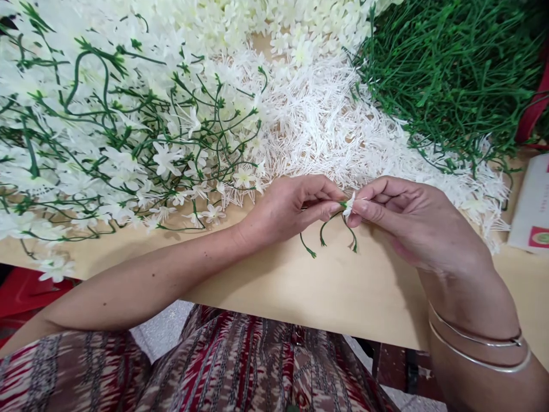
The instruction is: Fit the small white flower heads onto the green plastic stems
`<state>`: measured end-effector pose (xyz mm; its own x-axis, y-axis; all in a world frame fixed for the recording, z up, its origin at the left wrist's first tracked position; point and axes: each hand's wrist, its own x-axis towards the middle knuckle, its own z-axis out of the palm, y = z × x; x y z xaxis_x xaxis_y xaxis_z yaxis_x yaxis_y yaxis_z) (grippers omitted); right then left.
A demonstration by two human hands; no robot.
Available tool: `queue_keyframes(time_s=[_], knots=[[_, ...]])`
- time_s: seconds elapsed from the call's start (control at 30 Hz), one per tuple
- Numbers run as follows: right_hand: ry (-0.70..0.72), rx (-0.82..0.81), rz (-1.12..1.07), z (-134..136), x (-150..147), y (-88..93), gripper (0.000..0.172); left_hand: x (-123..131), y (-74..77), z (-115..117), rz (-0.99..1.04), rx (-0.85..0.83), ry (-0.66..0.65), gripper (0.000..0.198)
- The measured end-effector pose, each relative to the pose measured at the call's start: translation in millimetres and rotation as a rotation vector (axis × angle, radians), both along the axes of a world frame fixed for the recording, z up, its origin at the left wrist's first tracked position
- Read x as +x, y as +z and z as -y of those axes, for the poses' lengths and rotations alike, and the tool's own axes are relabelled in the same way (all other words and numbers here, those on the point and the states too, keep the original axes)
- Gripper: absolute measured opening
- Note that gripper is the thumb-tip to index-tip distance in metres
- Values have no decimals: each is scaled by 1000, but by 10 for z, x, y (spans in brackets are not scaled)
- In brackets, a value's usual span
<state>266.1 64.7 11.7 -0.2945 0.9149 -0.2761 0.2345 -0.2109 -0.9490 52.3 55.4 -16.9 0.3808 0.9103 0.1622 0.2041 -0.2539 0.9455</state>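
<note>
A: Where are the hands?

B: Both meet over the near part of the bench, just in front of the heaps; the left hand comes in from the left, fingers closed narrow in a pinch on a small green stem; the right hand comes from the right, thumb and forefinger pinched shut on a small white flower.

A: And the flower and stem, are they touching?

B: Yes; the flower sits right at the top of the stem, between the two sets of fingertips; the stem's thin green branches hang down below the hands, curling toward the bench; whether they touch the wood, I cannot tell.

A: What lies around them?

B: Behind the hands, a heap of white spiky pieces; to the left, finished sprays of white blossoms on green stems, spread across the bench; at the far right, a pile of bare green stems; a white card rests at the right edge; two thin bangles circle the right wrist; a patterned red garment shows below the bench edge.
</note>
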Motion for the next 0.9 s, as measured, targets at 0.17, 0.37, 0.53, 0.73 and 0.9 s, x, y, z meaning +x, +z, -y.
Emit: queue_keyframes(time_s=[0.17, 0.37, 0.53, 0.73, 0.9], knots=[[24, -4, 13, 14, -11, 10, 27, 8, 33, 24, 24, -46, 12, 12], [40, -5, -7, 34, -30, -8, 25, -1, 87, 30, -67, -14, 13, 9], [47, 36, 45, 58, -31, -21, 25, 2, 98, 37, -128, 3, 13, 10], [38, 34, 40, 71, -68, 3, 26, -14, 92, 34, -116, 28, 3, 11], [22, 11, 11, 67, -108, 12, 28, -13, 90, 28, -97, 9, -12, 10]])
